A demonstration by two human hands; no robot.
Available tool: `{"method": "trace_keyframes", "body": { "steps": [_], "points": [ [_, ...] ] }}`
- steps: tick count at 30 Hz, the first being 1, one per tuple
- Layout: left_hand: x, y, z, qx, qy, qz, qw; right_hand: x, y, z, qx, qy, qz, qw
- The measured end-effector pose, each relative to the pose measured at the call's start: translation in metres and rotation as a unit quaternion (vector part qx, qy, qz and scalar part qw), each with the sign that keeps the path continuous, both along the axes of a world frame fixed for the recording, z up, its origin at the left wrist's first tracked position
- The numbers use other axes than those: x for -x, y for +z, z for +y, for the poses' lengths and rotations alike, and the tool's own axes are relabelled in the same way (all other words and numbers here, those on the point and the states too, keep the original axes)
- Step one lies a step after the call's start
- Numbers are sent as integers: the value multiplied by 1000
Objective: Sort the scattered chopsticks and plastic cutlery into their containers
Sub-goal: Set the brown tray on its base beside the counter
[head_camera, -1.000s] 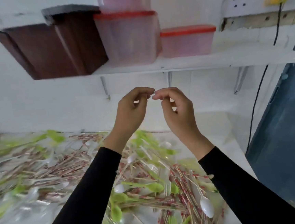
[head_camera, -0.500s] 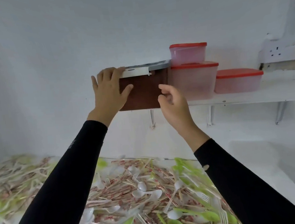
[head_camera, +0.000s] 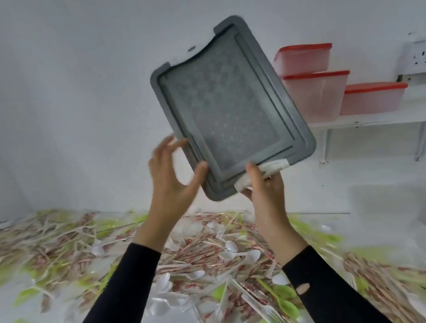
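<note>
I hold a grey-lidded container [head_camera: 228,113] up in front of me, tilted, its lid facing me; the body behind it is hidden. My right hand [head_camera: 266,190] grips its lower edge at a white latch. My left hand [head_camera: 172,180] holds the lower left corner, thumb on the rim and blurred fingers behind the edge. Below, the white table [head_camera: 4,321] is strewn with red-wrapped chopsticks [head_camera: 202,255], white spoons [head_camera: 231,246], white forks [head_camera: 269,313] and green spoons [head_camera: 286,304].
A white wall shelf [head_camera: 383,120] at the right carries three red-lidded plastic tubs [head_camera: 317,95], two of them stacked. A wall socket [head_camera: 421,56] sits above the shelf's right end. A dark blue surface edges the far right.
The brown box with the grey lid has left the shelf and now hangs between my hands, turned lid-first toward me. Both hands came down and toward me with it.
</note>
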State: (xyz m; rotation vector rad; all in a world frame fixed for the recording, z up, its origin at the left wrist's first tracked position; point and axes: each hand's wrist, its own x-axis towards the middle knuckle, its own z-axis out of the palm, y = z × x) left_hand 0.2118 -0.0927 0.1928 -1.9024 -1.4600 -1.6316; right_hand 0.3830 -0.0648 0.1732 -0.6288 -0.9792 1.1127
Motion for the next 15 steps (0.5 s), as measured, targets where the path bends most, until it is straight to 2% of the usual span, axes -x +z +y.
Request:
{"method": "trace_keyframes", "body": {
  "steps": [2,4,5,8,10,15],
  "points": [
    [33,0,-6,17,36,-128,991,-13,-26,-8,-4,-45,-68,997],
    [58,-4,-11,90,13,-235,968,-29,-50,-16,-10,-48,-123,991],
    [65,-10,-12,136,7,-259,956,-38,-60,-19,-10,-39,-159,986],
    [73,-45,-13,289,62,-197,935,-58,-85,-22,34,-9,-278,960],
    [69,-78,-18,329,102,-169,923,-68,-98,-24,55,1,-327,943],
    [29,-126,-34,254,141,-196,937,-92,-111,-36,-1,-79,-401,913]
  ]
}}
